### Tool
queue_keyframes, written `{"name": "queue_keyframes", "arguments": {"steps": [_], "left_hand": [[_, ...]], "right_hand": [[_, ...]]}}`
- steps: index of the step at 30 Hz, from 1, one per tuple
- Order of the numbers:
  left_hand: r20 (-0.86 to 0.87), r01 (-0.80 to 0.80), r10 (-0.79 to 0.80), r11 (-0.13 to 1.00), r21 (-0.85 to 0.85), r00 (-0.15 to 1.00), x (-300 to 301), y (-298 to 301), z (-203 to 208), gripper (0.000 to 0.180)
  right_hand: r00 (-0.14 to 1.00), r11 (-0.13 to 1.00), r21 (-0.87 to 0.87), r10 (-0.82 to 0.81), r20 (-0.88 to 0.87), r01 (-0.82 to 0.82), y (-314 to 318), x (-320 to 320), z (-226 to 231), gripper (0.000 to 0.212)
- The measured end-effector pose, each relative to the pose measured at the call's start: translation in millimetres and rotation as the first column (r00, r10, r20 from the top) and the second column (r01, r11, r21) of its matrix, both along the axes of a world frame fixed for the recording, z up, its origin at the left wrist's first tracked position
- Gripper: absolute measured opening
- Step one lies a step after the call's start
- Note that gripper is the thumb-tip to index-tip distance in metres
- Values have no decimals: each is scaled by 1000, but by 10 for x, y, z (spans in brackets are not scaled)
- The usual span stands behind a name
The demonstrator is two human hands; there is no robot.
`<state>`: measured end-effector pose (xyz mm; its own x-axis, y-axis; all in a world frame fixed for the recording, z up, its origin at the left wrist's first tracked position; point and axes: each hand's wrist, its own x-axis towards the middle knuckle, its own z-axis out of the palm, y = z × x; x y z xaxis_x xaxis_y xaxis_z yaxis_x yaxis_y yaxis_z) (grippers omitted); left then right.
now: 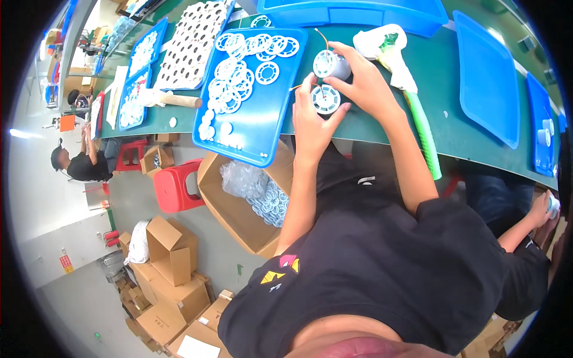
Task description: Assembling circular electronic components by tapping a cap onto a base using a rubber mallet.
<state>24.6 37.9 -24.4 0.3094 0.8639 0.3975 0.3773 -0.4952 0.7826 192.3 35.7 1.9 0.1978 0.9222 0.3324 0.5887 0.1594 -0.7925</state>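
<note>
Two white cylindrical parts, each with a spoked round face and a thin copper-coloured wire, stand close together at the edge of the green table. My left hand [314, 122] curls its fingers and thumb around the nearer cylindrical part [325, 99]. My right hand [365, 80] grips the farther cylindrical part [331, 64] from its right side. Just right of that hand lies a mallet with a green handle [421, 128], its head wrapped in white material. On the left, a blue tray [262, 128] holds many white slotted rings [236, 83] and small white round caps [206, 124].
A wooden-handled mallet [179, 100] lies left of the tray. Blue bin [382, 21] at the back, blue tray [486, 77] on the right. Below are an open cardboard box [224, 206] and a red stool [174, 190]. A co-worker's hand [540, 209] holds a white part at right.
</note>
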Motion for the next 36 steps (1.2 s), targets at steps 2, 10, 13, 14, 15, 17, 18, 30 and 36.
{"name": "queue_keyframes", "arguments": {"steps": [2, 10, 13, 14, 15, 17, 18, 30, 36], "left_hand": [[-4, -1, 1, 999, -52, 1000, 16, 35, -12, 92], [-76, -22, 23, 1000, 12, 997, 160, 50, 5, 78], [-71, -2, 5, 999, 52, 997, 154, 25, -29, 75], [-60, 12, -7, 997, 83, 998, 153, 14, -36, 73], [-63, 3, 2, 997, 82, 998, 142, 9, -31, 73], [-92, 41, -26, 986, 162, 995, 147, -3, -10, 70], [-71, 29, -19, 990, 137, 997, 153, -9, -16, 66], [-18, 36, -35, 995, 95, 999, 165, -16, 2, 60], [-38, 32, -26, 989, 145, 999, 74, 26, -69, 68]], "right_hand": [[991, 996, 51, 75, -107, -69, -140, 54, -86, 60], [822, 988, -134, -135, -554, 72, -146, -1, -113, 30], [731, 996, -34, -79, -678, 77, 18, -25, -266, 23], [684, 998, -6, -45, -728, 59, 52, -29, -279, 21], [717, 998, 9, -36, -697, 59, 91, -50, -267, 20], [723, 999, 21, -13, -691, 38, 154, -46, -290, 20], [730, 999, 34, 3, -683, 27, 176, -43, -304, 21], [897, 949, -146, -311, -313, 278, 199, 109, -180, 28], [884, 882, -75, -468, -7, 466, -86, 43, 128, 29]]}}
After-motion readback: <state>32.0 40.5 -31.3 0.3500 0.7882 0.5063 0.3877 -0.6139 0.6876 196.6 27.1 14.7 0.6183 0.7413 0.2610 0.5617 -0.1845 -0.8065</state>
